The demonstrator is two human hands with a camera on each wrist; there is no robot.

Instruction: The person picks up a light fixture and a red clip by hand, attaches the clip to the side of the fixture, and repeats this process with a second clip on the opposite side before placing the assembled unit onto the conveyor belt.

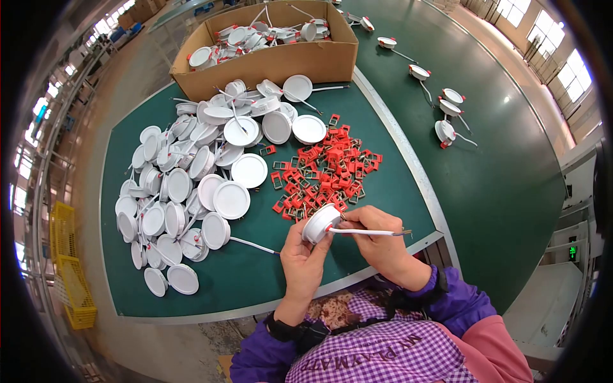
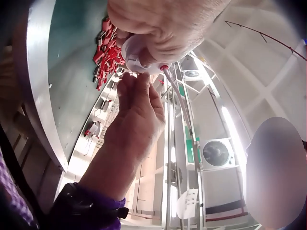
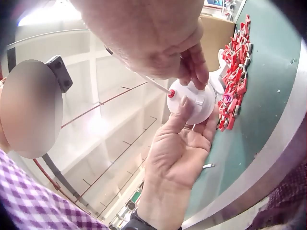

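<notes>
The left hand (image 1: 302, 260) grips a round white light fitting (image 1: 317, 225) by its rim, thumb on its back. From a red grommet on that fitting a white cable (image 1: 367, 232) runs right, across the fingers of the right hand (image 1: 383, 246). The right fingertips are bent together at the fitting's edge; what lies between them is hidden. In the right wrist view the left thumb presses the fitting's back (image 3: 192, 103). Just beyond the hands lies a pile of red clips with metal springs (image 1: 332, 169).
Many white fittings (image 1: 232, 200) are heaped on the left of the green table (image 1: 255, 281). An open cardboard box (image 1: 268, 67) of fittings stands behind. On the right, a green belt (image 1: 504, 185) carries several fittings. A metal edge (image 1: 408, 153) separates table and belt.
</notes>
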